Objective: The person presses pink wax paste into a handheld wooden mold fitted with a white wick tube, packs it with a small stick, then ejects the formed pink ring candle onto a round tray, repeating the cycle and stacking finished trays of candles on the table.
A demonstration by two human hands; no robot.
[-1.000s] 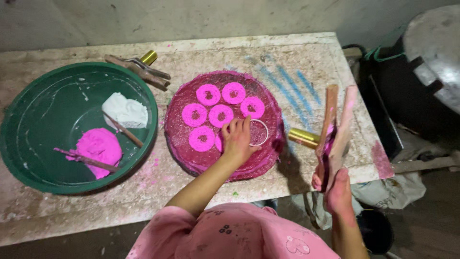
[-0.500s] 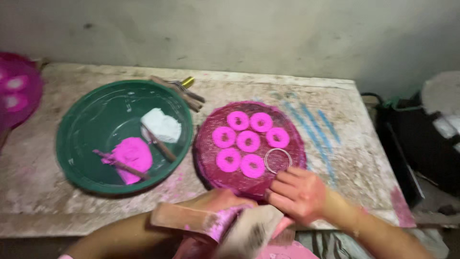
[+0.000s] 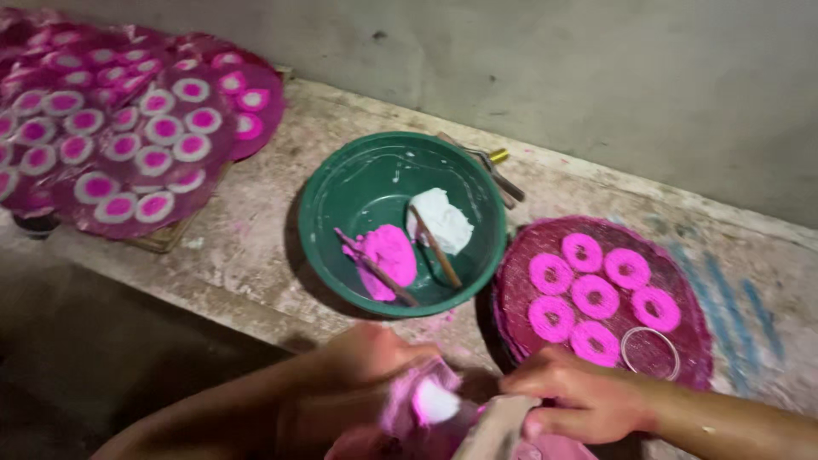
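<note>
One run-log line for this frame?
left hand on pink-stained press | right hand gripping its wooden handle | green basin: pink and white dough | round mat: six pink rings

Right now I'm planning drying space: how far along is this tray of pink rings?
Done: six pink rings lie on the near tray, and filled trays are stacked at far left. In hand: the left hand and right hand work a wooden press, blurred. Left: pink dough and white dough remain in the green basin; a metal ring sits unfilled.

Both hands now together at the table edge, right hand (image 3: 573,399) off the ring-laden tray (image 3: 682,281), gripping wooden press (image 3: 498,430)
</note>
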